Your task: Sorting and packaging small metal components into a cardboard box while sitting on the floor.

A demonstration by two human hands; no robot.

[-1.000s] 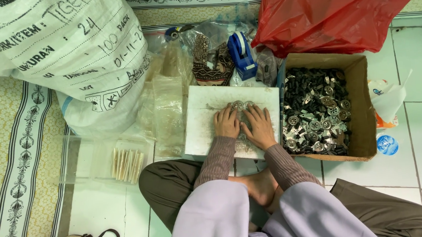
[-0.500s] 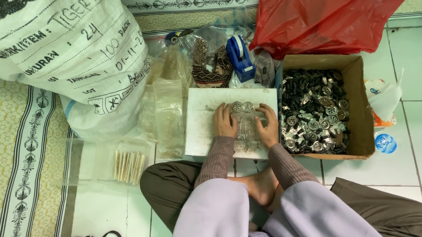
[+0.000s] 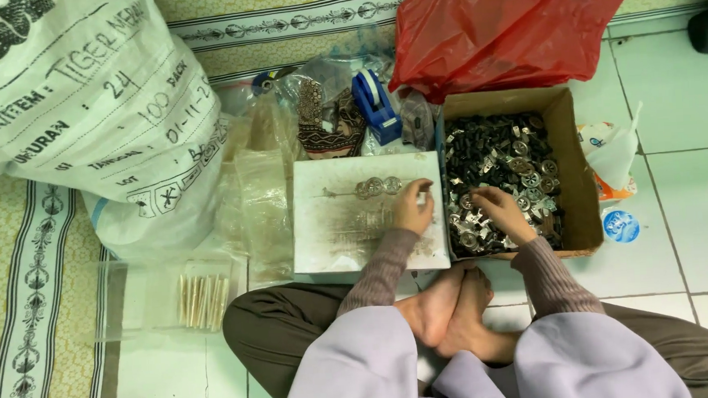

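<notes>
Both hands have parted: right hand [image 3: 502,212] now dips curled into the cardboard box [image 3: 569,169] of metal pieces [image 3: 499,165], grip unclear; left hand [image 3: 413,206] pinches beside round pieces [image 3: 374,187] on the white board [image 3: 331,225]. Tape dispenser [image 3: 377,106] and red bag [image 3: 507,26] crowd the far edge.

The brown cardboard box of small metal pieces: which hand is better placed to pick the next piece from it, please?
The right hand, probably: it already rests inside the brown cardboard box on the small metal pieces, while the left hand is over the white board.
</notes>
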